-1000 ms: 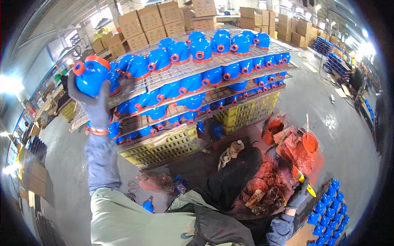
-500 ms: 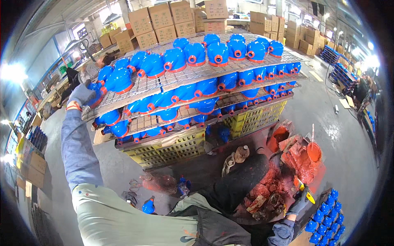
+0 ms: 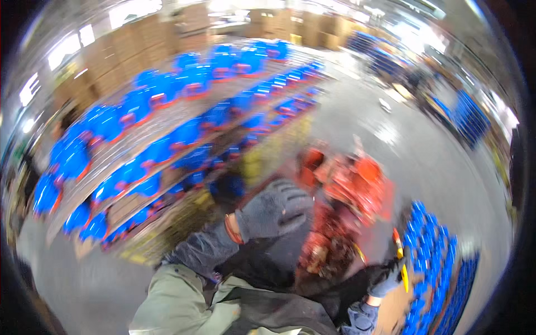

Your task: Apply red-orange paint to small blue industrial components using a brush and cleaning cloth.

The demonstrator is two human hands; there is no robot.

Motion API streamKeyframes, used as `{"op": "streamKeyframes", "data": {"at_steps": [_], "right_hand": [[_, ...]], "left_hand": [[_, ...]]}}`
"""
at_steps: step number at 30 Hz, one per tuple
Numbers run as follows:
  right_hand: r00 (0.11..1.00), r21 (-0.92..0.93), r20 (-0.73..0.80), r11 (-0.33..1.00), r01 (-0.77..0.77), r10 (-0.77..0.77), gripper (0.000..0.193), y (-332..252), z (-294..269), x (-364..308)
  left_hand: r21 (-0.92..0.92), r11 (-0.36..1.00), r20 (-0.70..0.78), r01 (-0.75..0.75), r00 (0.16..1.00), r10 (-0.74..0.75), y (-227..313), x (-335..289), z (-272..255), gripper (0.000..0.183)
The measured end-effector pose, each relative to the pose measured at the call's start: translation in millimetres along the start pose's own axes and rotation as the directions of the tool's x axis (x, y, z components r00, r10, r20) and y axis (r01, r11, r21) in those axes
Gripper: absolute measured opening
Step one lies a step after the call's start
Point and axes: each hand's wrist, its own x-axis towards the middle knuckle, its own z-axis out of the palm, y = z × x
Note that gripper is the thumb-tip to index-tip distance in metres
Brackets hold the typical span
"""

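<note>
My left hand [image 3: 274, 209], in a grey glove, is in mid-air in front of the stacked racks. Its fingers are stretched out and nothing is in them. My right hand [image 3: 389, 277], in a dark glove, is closed around a yellow-handled paintbrush [image 3: 405, 276] with a red end pointing up. Beside that hand, on the right, lie rows of small blue parts [image 3: 427, 245]. Between my hands is a heap smeared with red paint [image 3: 329, 240], with a red paint bowl [image 3: 368, 169] behind it. Rounded blue parts with red rims [image 3: 72, 158] line the top rack [image 3: 142, 137].
Tiered racks of blue parts rest on yellow crates [image 3: 167, 220] at the left. Cardboard boxes [image 3: 131, 53] are stacked behind them. More blue stacks [image 3: 469, 117] stand at the far right. Motion blurs much of the picture.
My left hand has let go of a blue part at the top rack's left end and come in toward the middle. The view has swung right. My right hand still holds the brush.
</note>
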Motion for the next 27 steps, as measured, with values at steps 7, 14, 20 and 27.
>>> {"op": "streamKeyframes", "data": {"at_steps": [7, 14, 20, 27], "right_hand": [[0.918, -0.215, -0.382, 0.976, 0.025, -0.108, 0.037, -61.1, -84.7, -80.4], [0.818, -0.253, -0.575, 0.947, -0.198, 0.017, 0.032, 7.6, -185.7, -135.3], [0.703, -0.695, -0.658, 0.576, -0.429, -0.271, 0.031, 117.1, -302.8, -130.7], [0.248, -0.305, -0.943, 0.868, -0.392, -0.220, 0.022, 184.2, -507.3, -95.0]], "left_hand": [[-0.634, 0.724, 0.102, -0.271, 0.899, 0.426, 106.2, 72.0, 205.8, 0.042], [-0.591, 0.667, 0.180, -0.453, 0.732, 0.657, 166.6, 59.4, 313.0, 0.042], [-0.652, 0.580, 0.103, -0.488, 0.701, 0.706, 165.5, 44.9, 346.9, 0.039], [-0.692, 0.516, 0.168, -0.505, 0.583, 0.795, 155.5, 36.0, 368.7, 0.041]]}}
